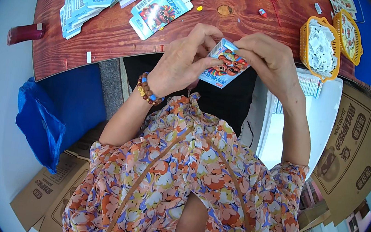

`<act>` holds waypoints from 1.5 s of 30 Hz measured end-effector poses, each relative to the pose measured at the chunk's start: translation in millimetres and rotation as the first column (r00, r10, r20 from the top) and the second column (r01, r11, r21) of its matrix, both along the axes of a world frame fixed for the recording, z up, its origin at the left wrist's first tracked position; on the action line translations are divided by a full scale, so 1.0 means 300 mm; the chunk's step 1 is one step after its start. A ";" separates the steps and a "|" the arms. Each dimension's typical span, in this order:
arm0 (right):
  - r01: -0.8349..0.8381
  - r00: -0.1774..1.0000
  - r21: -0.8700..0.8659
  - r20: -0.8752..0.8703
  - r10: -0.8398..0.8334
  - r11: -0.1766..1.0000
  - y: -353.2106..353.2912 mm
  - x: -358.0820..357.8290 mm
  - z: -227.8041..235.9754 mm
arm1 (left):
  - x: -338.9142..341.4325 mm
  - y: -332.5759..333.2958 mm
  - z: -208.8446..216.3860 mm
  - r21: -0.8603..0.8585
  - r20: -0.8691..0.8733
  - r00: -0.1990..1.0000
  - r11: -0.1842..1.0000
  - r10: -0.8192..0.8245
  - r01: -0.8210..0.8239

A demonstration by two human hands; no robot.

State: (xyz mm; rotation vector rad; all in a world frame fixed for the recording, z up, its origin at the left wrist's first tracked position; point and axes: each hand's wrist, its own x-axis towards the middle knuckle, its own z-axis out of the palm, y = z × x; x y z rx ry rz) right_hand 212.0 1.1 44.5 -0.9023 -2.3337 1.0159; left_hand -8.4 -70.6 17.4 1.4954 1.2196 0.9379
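Both hands hold a small light-blue cardboard box with cartoon figures on its face, just off the table's near edge. My left hand, with a beaded bracelet at the wrist, grips its left side, thumb across the front. My right hand pinches its upper right end between thumb and fingers. What the fingers behind the box do is hidden. On the table beyond my left hand lies a flat, unfolded carton of the same print. Further left is an overlapping pile of flat cartons.
Two yellow baskets, one with white packets and one with printed pieces, stand on the right of the wooden table. Below them, a white bin holds a row of boxes. A dark red cylinder projects past the left edge. Brown cartons stand right.
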 end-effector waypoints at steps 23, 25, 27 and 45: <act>0.168 0.984 0.122 -0.073 -0.160 0.978 -0.114 0.011 -0.068 | 0.052 -0.016 -0.042 -0.038 0.135 0.989 0.998 0.063 -0.059; 0.187 0.972 -0.021 -0.139 -0.188 0.982 -0.105 0.031 -0.079 | 0.055 -0.010 -0.043 -0.072 0.179 0.982 0.996 0.068 -0.055; 0.247 0.934 -0.270 -0.190 -0.303 0.931 -0.097 0.048 -0.089 | 0.054 -0.004 -0.042 -0.030 0.219 0.971 0.996 0.092 -0.088; 0.195 0.888 -0.360 -0.330 -0.320 0.912 -0.123 0.067 -0.128 | 0.092 -0.020 -0.034 -0.209 0.304 0.948 0.977 0.096 -0.032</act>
